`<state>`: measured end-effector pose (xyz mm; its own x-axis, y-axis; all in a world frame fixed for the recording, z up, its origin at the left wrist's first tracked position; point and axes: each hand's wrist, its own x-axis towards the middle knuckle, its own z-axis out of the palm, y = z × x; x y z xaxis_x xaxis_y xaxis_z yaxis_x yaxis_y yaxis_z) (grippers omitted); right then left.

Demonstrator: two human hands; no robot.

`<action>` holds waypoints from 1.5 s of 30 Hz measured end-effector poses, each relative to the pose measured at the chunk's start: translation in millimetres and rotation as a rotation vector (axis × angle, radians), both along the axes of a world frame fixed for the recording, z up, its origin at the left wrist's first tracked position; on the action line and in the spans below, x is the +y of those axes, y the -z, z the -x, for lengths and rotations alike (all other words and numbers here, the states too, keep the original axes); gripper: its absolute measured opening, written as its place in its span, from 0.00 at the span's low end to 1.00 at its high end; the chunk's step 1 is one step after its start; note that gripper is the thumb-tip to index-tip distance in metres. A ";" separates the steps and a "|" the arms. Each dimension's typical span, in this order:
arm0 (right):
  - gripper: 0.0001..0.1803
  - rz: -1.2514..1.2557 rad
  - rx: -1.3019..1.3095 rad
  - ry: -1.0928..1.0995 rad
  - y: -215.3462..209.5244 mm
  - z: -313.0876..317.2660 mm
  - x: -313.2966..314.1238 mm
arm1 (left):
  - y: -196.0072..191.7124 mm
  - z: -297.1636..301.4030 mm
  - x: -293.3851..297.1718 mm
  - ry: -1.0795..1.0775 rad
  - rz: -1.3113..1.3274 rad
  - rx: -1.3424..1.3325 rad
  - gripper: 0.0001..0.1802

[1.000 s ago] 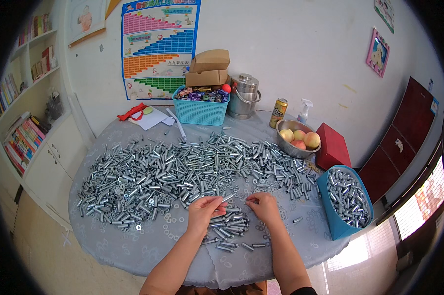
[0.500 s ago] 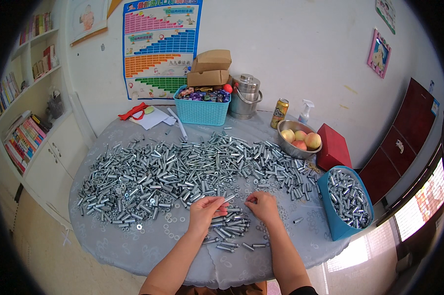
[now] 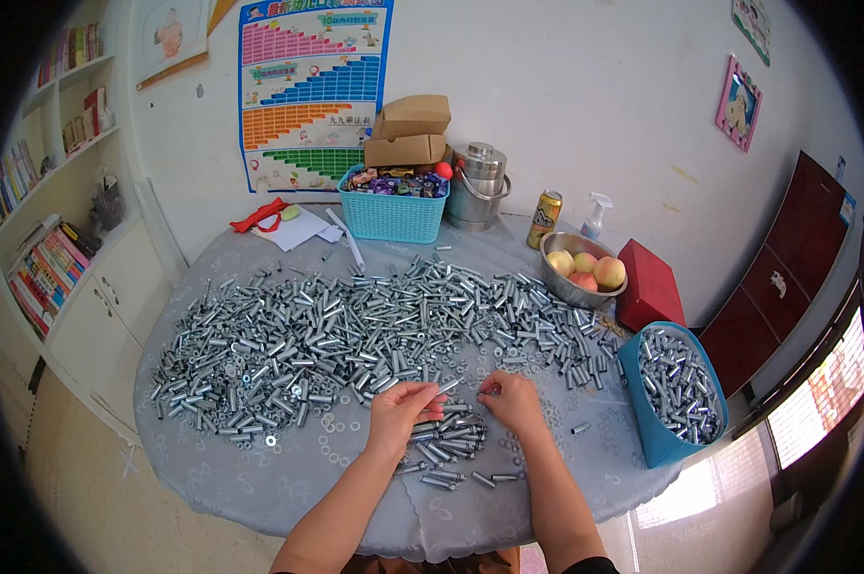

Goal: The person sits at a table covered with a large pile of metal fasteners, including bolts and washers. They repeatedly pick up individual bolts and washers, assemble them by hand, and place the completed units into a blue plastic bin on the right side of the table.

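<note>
Just in front of the big heap of bolts (image 3: 355, 335), the left hand (image 3: 398, 416) pinches a small, stiff, slick steel bolt (image 3: 448, 386) by its shank, while the right hand (image 3: 513, 400) fingers close near its tip, seemingly holding something tiny.

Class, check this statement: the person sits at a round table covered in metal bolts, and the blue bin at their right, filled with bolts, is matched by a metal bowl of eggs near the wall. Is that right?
One detail is wrong. The metal bowl near the wall holds peaches, not eggs, as the head view shows. The rest stands: metal bolts cover the round table, and the blue bin at the person's right is filled with bolts.
</note>
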<state>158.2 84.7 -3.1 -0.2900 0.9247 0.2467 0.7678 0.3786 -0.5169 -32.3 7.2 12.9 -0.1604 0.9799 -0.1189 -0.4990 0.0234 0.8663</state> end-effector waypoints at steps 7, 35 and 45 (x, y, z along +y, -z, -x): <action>0.08 0.541 1.021 -0.102 0.2 -2.9 -1.6 | 1.2 -0.3 -0.6 0.034 0.048 0.030 0.09; 0.13 0.585 0.835 -0.178 -29.8 3.4 -24.2 | 14.0 0.7 3.8 0.206 0.119 -0.150 0.10; 0.08 0.494 0.859 -0.147 -38.9 7.2 -30.6 | 19.8 1.9 4.3 0.205 0.114 -0.181 0.10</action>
<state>151.0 54.1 35.8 -0.3129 0.9495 0.0242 0.0229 0.0330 -0.9992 -34.2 11.5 -6.9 0.0731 0.9684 -0.2385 -0.6202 0.2314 0.7495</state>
